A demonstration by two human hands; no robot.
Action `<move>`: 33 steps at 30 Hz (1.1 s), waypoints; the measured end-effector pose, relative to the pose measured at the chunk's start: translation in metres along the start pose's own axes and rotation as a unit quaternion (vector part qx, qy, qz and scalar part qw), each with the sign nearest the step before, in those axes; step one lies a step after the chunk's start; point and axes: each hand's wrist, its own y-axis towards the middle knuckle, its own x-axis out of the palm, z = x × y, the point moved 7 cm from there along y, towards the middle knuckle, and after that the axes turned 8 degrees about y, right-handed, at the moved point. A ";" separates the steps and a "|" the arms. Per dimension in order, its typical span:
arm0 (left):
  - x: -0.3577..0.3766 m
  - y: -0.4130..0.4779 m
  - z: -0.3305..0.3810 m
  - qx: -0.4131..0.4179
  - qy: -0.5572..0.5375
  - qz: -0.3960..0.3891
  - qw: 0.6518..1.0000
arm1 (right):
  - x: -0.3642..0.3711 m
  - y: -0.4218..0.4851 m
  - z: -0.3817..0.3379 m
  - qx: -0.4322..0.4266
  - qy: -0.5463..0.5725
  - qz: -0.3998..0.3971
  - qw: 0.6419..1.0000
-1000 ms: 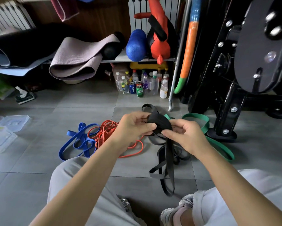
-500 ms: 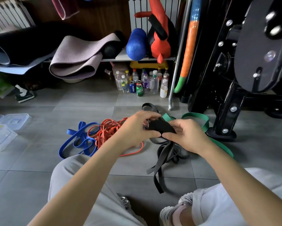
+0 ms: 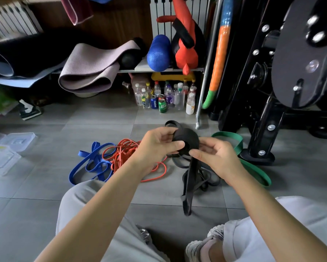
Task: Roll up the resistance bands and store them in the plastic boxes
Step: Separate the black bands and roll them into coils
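Fingers (image 3: pixel 177 143) seemingly around black band roll (image 3: pixel 187 138).

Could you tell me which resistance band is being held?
The black band, partly rolled between the left hand and right hand; the blue band, orange band and green band lie loose.

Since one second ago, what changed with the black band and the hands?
The roll of the black band grew thicker as the left hand and right hand wound it; its hanging tail got shorter. Both hands still grip it. The blue band, orange band, green band and plastic boxes stayed put.
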 end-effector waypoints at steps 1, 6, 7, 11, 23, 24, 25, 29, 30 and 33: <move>0.005 -0.002 -0.005 -0.015 -0.061 -0.006 0.998 | 0.001 0.001 0.000 -0.005 0.006 0.004 1.000; 0.012 -0.006 -0.013 -0.032 -0.058 -0.006 0.998 | -0.003 0.007 0.003 -0.010 -0.047 -0.011 0.999; 0.007 -0.002 -0.007 0.007 0.093 0.006 0.996 | -0.004 0.008 0.006 -0.003 -0.074 -0.019 0.997; 0.012 0.005 0.015 0.093 0.431 -0.042 0.896 | 0.000 0.012 0.015 0.015 -0.197 -0.050 0.979; 0.008 -0.001 -0.006 -0.005 -0.160 0.002 0.987 | -0.010 0.011 0.008 -0.005 0.029 0.023 0.999; 0.013 -0.002 -0.013 -0.024 -0.224 -0.002 0.974 | -0.009 0.011 0.007 -0.009 0.047 0.030 0.998; 0.017 -0.002 -0.018 -0.038 -0.275 -0.006 0.961 | -0.009 0.011 0.008 -0.012 0.051 0.034 0.998; 0.022 -0.002 -0.035 -0.057 -0.225 -0.006 0.973 | -0.009 0.008 0.009 -0.010 -0.005 0.017 1.000; 0.015 0.000 -0.032 -0.036 -0.090 0.010 0.995 | -0.011 0.008 0.011 -0.003 -0.025 0.007 1.000; 0.008 0.006 -0.007 0.076 0.316 0.004 0.946 | -0.012 0.011 0.018 0.020 -0.138 -0.016 0.990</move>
